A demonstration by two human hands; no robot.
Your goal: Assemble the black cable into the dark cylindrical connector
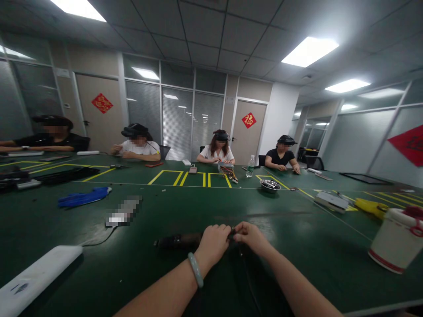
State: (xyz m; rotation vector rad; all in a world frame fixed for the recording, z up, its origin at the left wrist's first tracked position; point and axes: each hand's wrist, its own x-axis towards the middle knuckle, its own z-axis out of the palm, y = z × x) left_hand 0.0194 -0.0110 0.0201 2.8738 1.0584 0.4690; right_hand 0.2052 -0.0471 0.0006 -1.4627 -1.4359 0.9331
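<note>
A dark, cylindrical tool [180, 241] lies low over the green table, its narrower tip pointing left. My left hand [214, 242] is wrapped over its right part, knuckles up, with a pale green bangle on the wrist. At that right end my right hand [248, 237] pinches a small dark piece between thumb and fingers, close against the left fingertips. What exactly the piece is stays hidden. Below my right hand a dark cable [247, 273] runs down toward the table's near edge.
On the left are a white power bank [42, 275], a cabled phone-like slab [124, 212] and a blue glove [84, 197]. A metal bowl [270, 186], grey box [330, 201] and white-red cup [395, 240] stand right. Several co-workers sit across the table [185, 207].
</note>
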